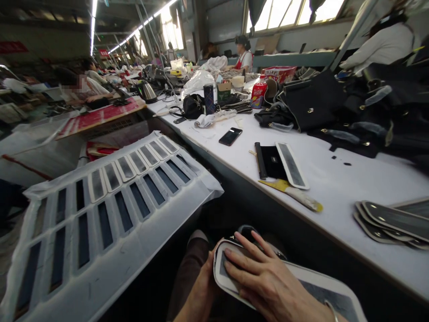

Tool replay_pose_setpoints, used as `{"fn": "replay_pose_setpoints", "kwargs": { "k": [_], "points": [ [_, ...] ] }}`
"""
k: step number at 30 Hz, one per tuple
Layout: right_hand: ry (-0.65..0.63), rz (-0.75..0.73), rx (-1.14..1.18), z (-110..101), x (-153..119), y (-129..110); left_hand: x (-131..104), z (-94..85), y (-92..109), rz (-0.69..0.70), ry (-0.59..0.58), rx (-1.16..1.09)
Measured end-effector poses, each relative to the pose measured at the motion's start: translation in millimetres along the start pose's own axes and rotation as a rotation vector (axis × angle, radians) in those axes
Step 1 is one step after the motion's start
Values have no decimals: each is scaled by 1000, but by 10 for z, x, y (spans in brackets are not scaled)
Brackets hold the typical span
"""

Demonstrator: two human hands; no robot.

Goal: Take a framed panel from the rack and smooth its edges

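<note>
A long rounded panel, white-rimmed with a dark centre, lies across my lap at the bottom. My left hand grips its left end from the side, fingers wrapped behind the edge. Flat on top of the same end rests my right hand, its fingers spread and pointing up-left. A black folded piece and a similar white-rimmed panel are on the white table, with a yellow-and-white brush-like tool in front of them.
On the left, a cloth-covered rack holds rows of panels. The white table bears a phone, a red bottle, stacked panels and black bags. People sit farther back.
</note>
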State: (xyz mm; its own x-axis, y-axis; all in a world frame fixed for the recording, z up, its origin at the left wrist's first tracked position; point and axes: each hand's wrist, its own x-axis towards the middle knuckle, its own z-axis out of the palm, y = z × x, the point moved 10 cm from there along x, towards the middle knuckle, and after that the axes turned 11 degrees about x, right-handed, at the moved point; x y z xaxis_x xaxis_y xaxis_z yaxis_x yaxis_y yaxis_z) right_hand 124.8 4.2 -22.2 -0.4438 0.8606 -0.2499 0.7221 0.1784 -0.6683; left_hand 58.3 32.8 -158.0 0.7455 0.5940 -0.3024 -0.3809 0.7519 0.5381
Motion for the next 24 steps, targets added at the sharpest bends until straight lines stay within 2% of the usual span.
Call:
{"fn": "replay_pose_setpoints", "kwargs": {
  "k": [7,10,17,24],
  "points": [
    [10,-28,53,-42,22,-33,-36,-14,-7,-68,0,57],
    [57,-36,67,-65,11,-21,-34,-6,1,-72,-6,83],
    [144,-73,96,-80,-13,-11,-101,177,5,-165,-133,146],
    [152,-102,88,-45,-16,9,-83,108,-27,-197,-51,145]
  ]
}}
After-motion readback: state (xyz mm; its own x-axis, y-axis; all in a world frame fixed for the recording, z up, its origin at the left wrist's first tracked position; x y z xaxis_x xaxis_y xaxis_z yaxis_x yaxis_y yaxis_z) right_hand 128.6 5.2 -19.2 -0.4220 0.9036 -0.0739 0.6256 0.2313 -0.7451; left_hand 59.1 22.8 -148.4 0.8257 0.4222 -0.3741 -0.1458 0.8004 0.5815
